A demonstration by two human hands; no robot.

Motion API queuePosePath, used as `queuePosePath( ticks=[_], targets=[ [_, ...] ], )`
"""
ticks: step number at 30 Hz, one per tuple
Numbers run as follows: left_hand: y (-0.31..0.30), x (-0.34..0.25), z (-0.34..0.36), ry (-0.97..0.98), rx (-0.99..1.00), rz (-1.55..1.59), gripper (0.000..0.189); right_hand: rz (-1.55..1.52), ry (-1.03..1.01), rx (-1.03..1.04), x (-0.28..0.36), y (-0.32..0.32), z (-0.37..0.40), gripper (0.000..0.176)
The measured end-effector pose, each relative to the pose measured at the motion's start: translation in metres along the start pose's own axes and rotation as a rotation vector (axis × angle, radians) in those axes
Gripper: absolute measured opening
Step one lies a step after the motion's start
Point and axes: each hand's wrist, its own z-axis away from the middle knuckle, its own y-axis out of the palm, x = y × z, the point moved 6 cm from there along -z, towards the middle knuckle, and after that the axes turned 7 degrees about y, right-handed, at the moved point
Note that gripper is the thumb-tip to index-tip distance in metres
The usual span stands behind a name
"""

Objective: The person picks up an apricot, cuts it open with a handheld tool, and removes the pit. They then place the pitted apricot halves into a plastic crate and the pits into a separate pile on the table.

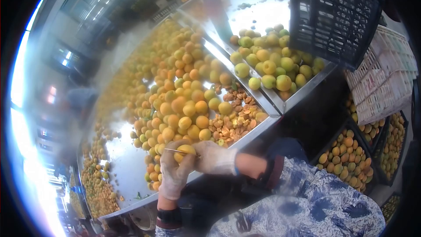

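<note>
My left hand (174, 173), in a pale work glove, grips a yellow apricot (185, 152) between thumb and fingers at the near edge of the metal table. Close beside it is my gloved right hand (215, 159), its fingers closed against the apricot. A thin metal blade (173, 150) lies across the fruit and points left; its handle is hidden, apparently within my right hand. Just beyond both hands spreads a large heap of whole apricots (177, 105). A pile of split apricot halves (237, 120) lies right of the heap, by the table's edge.
A metal divider (245, 72) separates the heap from greener fruit (274, 61). Someone's sleeve shows above a black plastic crate (333, 17) tilted over that section. White crates (381, 74) stand at right, above black crates of apricots (346, 160). More fruit (98, 193) lies far left.
</note>
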Motion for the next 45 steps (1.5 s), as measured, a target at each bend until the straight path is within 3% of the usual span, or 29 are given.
queuePosePath(
  ticks=[2, 4, 5, 7, 9, 11, 12, 13, 14, 15, 16, 17, 19, 20, 21, 23, 25, 27, 28, 29, 31, 32, 33, 35, 38, 39, 41, 43, 45],
  targets=[
    [0.001, 0.007, 0.005, -0.013, -0.031, 0.033, 0.034, -0.008, -0.059, -0.027, -0.008, 0.006, -0.001, 0.019],
    [-0.004, 0.018, 0.017, 0.019, -0.16, 0.022, 0.045, -0.541, 0.362, 0.148, -0.03, 0.02, 0.002, 0.015],
    [-0.002, 0.022, 0.019, 0.015, -0.157, 0.022, 0.045, -0.543, 0.365, 0.148, -0.03, 0.018, 0.003, 0.015],
    [-0.002, 0.029, 0.02, -0.012, -0.198, -0.013, 0.057, -0.603, 0.59, 0.285, -0.026, 0.019, 0.008, 0.036],
    [0.002, 0.035, 0.017, -0.062, -0.16, 0.134, 0.061, -0.524, 0.538, 0.245, -0.029, 0.017, 0.003, 0.029],
    [0.016, 0.05, 0.017, -0.153, -0.156, 0.756, 0.061, -0.719, 0.698, 0.333, -0.015, 0.009, 0.017, 0.013],
    [0.017, 0.043, 0.014, -0.153, -0.171, 0.834, 0.058, -0.72, 0.698, 0.33, -0.018, 0.009, 0.016, 0.013],
    [0.017, 0.044, 0.015, -0.152, -0.169, 0.835, 0.058, -0.965, 0.737, 0.348, -0.021, 0.014, 0.016, 0.011],
    [0.011, 0.041, 0.015, -0.041, -0.158, 0.419, 0.05, -1.212, 0.769, 0.366, -0.021, 0.018, 0.016, 0.013],
    [0.008, 0.038, 0.016, 0.07, -0.146, 0.001, 0.043, -1.209, 0.765, 0.368, -0.019, 0.019, 0.017, 0.013],
    [0.008, 0.06, 0.017, -0.134, -0.217, 0.453, 0.041, -1.206, 0.758, 0.306, -0.018, 0.017, 0.017, 0.013],
    [0.007, 0.063, 0.017, -0.128, -0.221, 0.449, 0.041, -1.203, 0.749, 0.245, -0.016, 0.014, 0.017, 0.013],
    [0.004, 0.042, 0.016, 0.114, -0.217, -0.047, 0.04, -1.155, 0.774, 0.217, -0.007, 0.01, 0.021, 0.008],
    [0.007, 0.044, 0.018, 0.075, -0.222, 0.082, 0.026, -1.083, 0.618, 0.054, 0.0, -0.005, 0.018, 0.01],
    [0.008, 0.043, 0.02, 0.071, -0.223, 0.08, 0.026, -1.003, 0.464, -0.107, 0.005, -0.021, 0.016, 0.012],
    [0.02, 0.057, 0.024, -0.233, -0.221, 0.584, 0.033, -1.121, 0.303, -0.285, 0.007, -0.04, 0.011, 0.022],
    [0.031, 0.05, 0.024, -0.305, -0.21, 0.722, 0.025, -1.201, 0.158, -0.31, 0.006, -0.055, 0.006, 0.023],
    [0.05, 0.055, 0.028, -0.421, -0.159, 1.162, 0.027, -1.267, 0.109, -0.33, 0.01, -0.064, 0.008, 0.023],
    [0.055, 0.057, 0.028, -0.478, -0.126, 1.198, 0.021, -1.329, 0.05, -0.345, 0.014, -0.069, 0.009, 0.023],
    [0.063, 0.062, 0.028, -0.481, -0.115, 1.198, 0.021, -1.33, 0.048, -0.356, 0.015, -0.069, 0.01, 0.023],
    [0.069, 0.049, 0.014, -0.308, -0.155, 0.74, 0.021, -1.29, -0.064, -0.407, 0.022, -0.072, 0.014, 0.025],
    [0.06, 0.024, 0.016, -0.085, -0.049, 0.14, 0.029, -1.25, -0.058, -0.381, 0.026, -0.072, 0.019, 0.022],
    [0.064, 0.03, 0.016, -0.084, -0.043, 0.142, 0.029, -1.25, -0.058, -0.388, 0.024, -0.072, 0.02, 0.022],
    [0.086, 0.074, 0.031, -0.625, -0.227, 1.006, 0.03, -1.177, -0.106, -0.44, 0.024, -0.075, 0.021, 0.016],
    [0.092, 0.064, 0.027, -0.671, -0.23, 1.075, 0.031, -1.12, -0.119, -0.404, 0.022, -0.078, 0.026, 0.014],
    [0.095, 0.063, 0.028, -0.674, -0.228, 1.073, 0.031, -1.088, -0.128, -0.364, 0.023, -0.078, 0.026, 0.014],
    [0.089, 0.052, 0.021, -0.414, -0.159, 0.664, 0.038, -0.984, -0.171, -0.382, 0.031, -0.077, 0.031, 0.015],
    [0.091, 0.058, 0.019, -0.36, -0.173, 0.646, 0.039, -0.881, -0.211, -0.397, 0.035, -0.076, 0.031, 0.015],
    [0.093, 0.066, 0.016, -0.251, -0.2, 0.614, 0.042, -0.575, -0.516, -0.386, 0.053, -0.076, 0.036, 0.013]
  ],
)
